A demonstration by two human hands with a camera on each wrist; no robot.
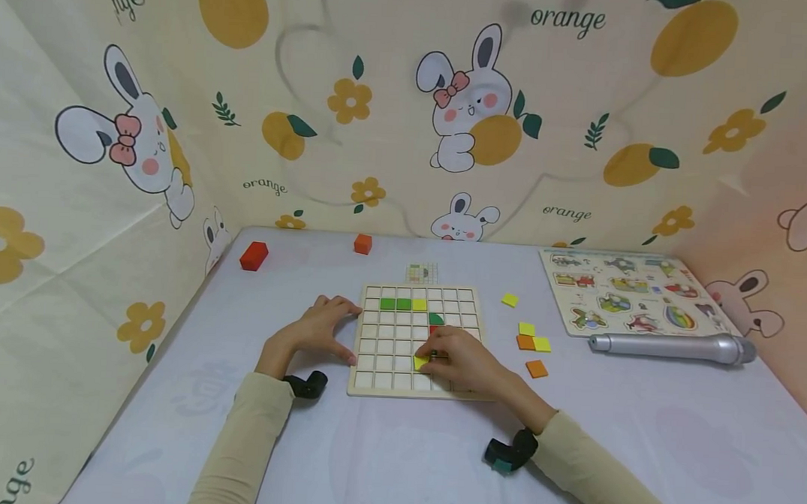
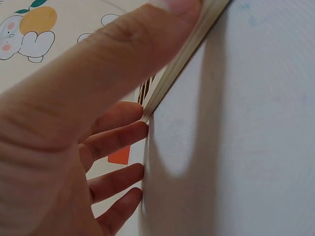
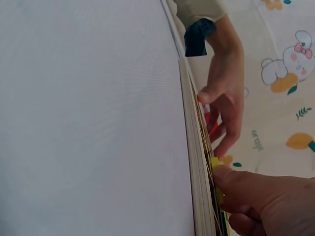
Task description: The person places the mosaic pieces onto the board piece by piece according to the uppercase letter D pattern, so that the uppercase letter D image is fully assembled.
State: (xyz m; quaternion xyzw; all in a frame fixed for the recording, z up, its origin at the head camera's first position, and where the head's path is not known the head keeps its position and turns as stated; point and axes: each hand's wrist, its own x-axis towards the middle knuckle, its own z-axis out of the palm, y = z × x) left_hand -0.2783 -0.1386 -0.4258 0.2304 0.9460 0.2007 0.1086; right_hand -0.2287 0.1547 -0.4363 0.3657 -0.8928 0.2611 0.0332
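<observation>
A light wooden grid board (image 1: 384, 393) lies flat on the table. My left hand (image 1: 315, 327) touches its left edge, with the thumb near the lower corner and the fingertips higher up; the left wrist view shows the thumb (image 2: 113, 54) against the wooden rim. Between thumb and fingers, my right hand (image 1: 466, 356) pinches a yellow square tile (image 1: 421, 363) over a lower cell. Two green tiles (image 1: 396, 304) and a yellow tile (image 1: 419, 305) sit side by side in an upper row. A green curved piece (image 1: 436, 319) shows above a red piece (image 1: 432, 330), partly hidden by my right hand.
Right of the board lie several loose yellow and orange tiles (image 1: 537, 369). A small patterned card (image 1: 421, 273) is behind it. Further back are a red block (image 1: 254, 256) and an orange block (image 1: 362, 244). A silver microphone (image 1: 670, 347) lies before a picture puzzle board (image 1: 560, 295).
</observation>
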